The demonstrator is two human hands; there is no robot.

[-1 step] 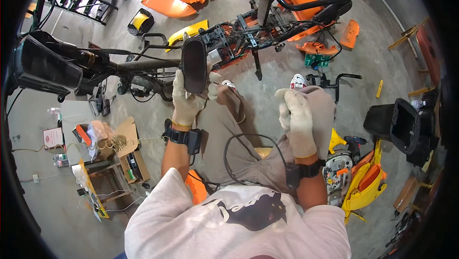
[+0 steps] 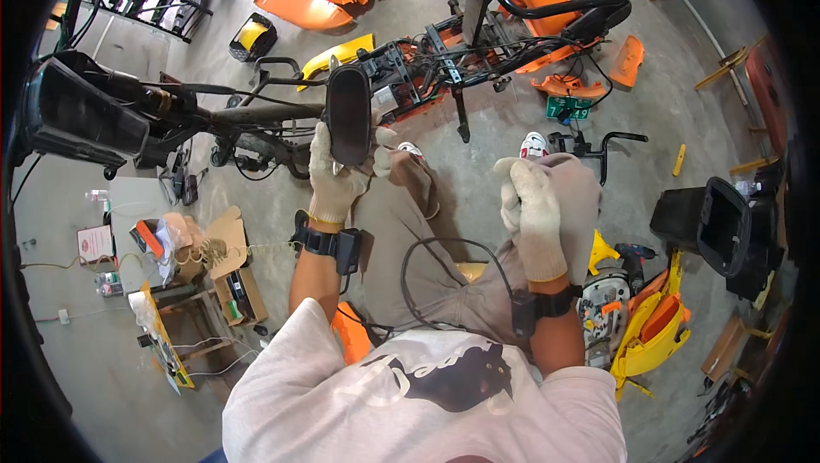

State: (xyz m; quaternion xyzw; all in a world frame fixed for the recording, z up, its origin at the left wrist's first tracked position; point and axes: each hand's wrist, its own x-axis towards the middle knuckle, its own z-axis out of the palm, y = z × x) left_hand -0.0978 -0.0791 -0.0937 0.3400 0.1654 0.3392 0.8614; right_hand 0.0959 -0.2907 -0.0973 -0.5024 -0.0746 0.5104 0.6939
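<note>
My left hand [image 2: 333, 181], in a cream work glove, grips the lower end of a long dark oval part with a silvery edge [image 2: 348, 114]. The part stands upright in the view, and gloved fingers show on both sides of it. Its far side is hidden. Above my right knee [image 2: 579, 194] rests my right hand [image 2: 531, 207], gloved too, its fingers curled into a loose fist. Nothing shows sticking out of that fist.
A stripped vehicle frame [image 2: 444, 61] with loose cables lies ahead. Orange body panels [image 2: 307, 0] are scattered beyond it. To my left reaches a black steering column [image 2: 222, 117]. On the right are a black bin-like tub [image 2: 705, 222], yellow panels [image 2: 653, 335] and a power drill [image 2: 634, 260].
</note>
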